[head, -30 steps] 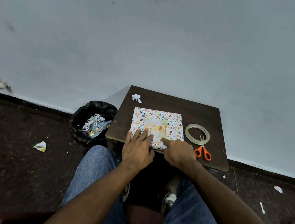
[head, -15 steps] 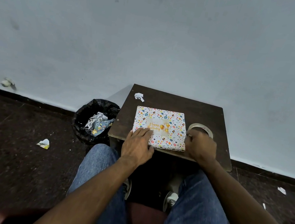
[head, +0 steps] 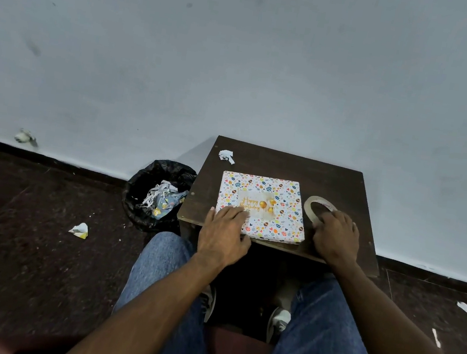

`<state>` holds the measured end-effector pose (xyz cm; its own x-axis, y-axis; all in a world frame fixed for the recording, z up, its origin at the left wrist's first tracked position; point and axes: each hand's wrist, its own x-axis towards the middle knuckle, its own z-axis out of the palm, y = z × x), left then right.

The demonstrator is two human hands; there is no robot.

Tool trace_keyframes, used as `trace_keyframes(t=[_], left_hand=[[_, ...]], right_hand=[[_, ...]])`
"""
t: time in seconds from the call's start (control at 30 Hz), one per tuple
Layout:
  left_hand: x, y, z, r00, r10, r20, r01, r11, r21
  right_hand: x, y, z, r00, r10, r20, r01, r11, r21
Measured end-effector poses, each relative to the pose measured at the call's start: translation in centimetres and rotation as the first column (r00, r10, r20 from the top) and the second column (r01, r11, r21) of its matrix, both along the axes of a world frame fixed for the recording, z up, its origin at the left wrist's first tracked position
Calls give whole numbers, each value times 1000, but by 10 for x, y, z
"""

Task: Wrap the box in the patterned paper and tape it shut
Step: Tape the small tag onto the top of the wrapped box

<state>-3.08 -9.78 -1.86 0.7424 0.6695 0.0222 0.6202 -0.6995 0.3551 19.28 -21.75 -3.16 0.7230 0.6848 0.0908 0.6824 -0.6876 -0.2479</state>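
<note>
The right hand (head: 334,239) has left the wrapped box (head: 262,206) and now grips the tape roll (head: 316,208), ready for sealing, while the flat-fingered left hand (head: 224,232) presses the box.

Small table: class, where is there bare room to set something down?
Free: the table's far strip behind the wrapped box and tape roll, right of the paper scrap. Crowded: the near edge, under left hand and right hand.

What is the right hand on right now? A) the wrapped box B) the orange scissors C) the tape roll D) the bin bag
C: the right hand rests on the near edge of the tape roll beside the wrapped box, while the left hand presses on the box's near left corner.
</note>
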Motion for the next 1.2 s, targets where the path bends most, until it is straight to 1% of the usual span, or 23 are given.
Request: trace_keyframes(t=[0.1,0.17,0.27,0.33,0.37,0.4,0.43,0.5,0.53,0.6,0.67,0.7,0.77,0.87,0.93,1.03,1.1,1.13,1.2], left_hand=[[3,4,4,998,49,43,-47,998,-34],[8,9,8,986,121,119,-111,990,-90],[15,15,17,944,225,240,-187,968,-170],[19,16,22,907,266,327,-198,954,-226],[20,14,26,876,291,385,-184,939,-291],[22,12,30,836,330,439,-148,905,-398],[24,9,35,784,385,486,-89,846,-526],[27,2,45,668,539,513,30,669,-742],[28,-1,48,625,604,494,55,597,-800],[29,-4,51,582,679,448,79,501,-862],[27,-5,52,558,720,414,99,437,-894],[26,-5,52,553,729,404,97,425,-900],[24,-4,52,549,738,394,75,426,-902],[21,0,52,539,750,384,59,421,-905],[20,0,53,539,745,393,41,443,-896],[21,-1,52,533,730,428,-33,523,-852],[22,-1,49,531,703,473,-97,605,-790],[23,-1,47,553,669,497,-147,665,-732],[22,-2,45,620,577,532,-245,786,-567]], right_hand=[[-10,6,10,996,23,-87,1,962,271],[-22,9,20,985,81,-155,-15,922,387],[-41,16,24,965,198,-175,-90,868,489],[-53,21,23,947,268,-175,-137,834,535],[-60,24,23,940,297,-170,-159,818,552],[-66,27,23,933,321,-163,-178,805,565],[-73,29,24,929,338,-150,-198,797,571],[-84,34,25,923,367,-117,-239,783,575],[-89,35,25,920,378,-106,-250,772,585],[-97,36,27,920,383,-88,-253,749,613],[-101,36,26,923,380,-60,-261,733,628],[-101,35,24,925,375,-56,-260,735,626],[-101,34,22,930,365,-48,-262,749,609],[-100,32,21,931,365,5,-302,762,573],[-99,32,20,928,373,27,-325,768,551],[-100,31,21,929,367,52,-343,799,494],[-103,32,23,934,348,80,-342,807,482],[-107,32,26,938,335,92,-336,807,485],[-113,32,30,946,305,108,-317,807,498]])
